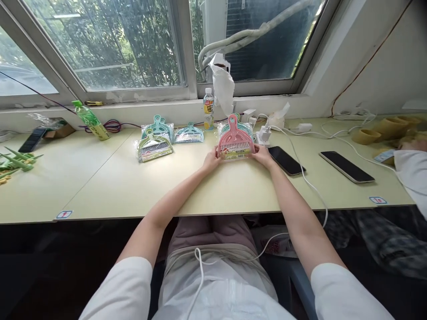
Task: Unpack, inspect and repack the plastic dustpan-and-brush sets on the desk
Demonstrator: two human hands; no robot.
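Note:
A pink mini dustpan and brush set (235, 138) in clear wrapping leans in front of me, with green ones partly showing behind it. At its lower left edge, my left hand (211, 161) is closed on the wrapped set. My right hand (262, 155) grips the opposite lower edge. To the left stand more wrapped sets: a light green one (153, 146) in front of a teal one (158, 127), and a pale blue one (189, 134) beside them.
Behind the sets stands a drink bottle (208, 110); a green bottle (90, 121) leans farther left. Right of my hand lie a black phone (286, 160), a white cable (293, 153) and another phone (347, 166). Another person's sleeve (412, 171) reaches in at the right edge.

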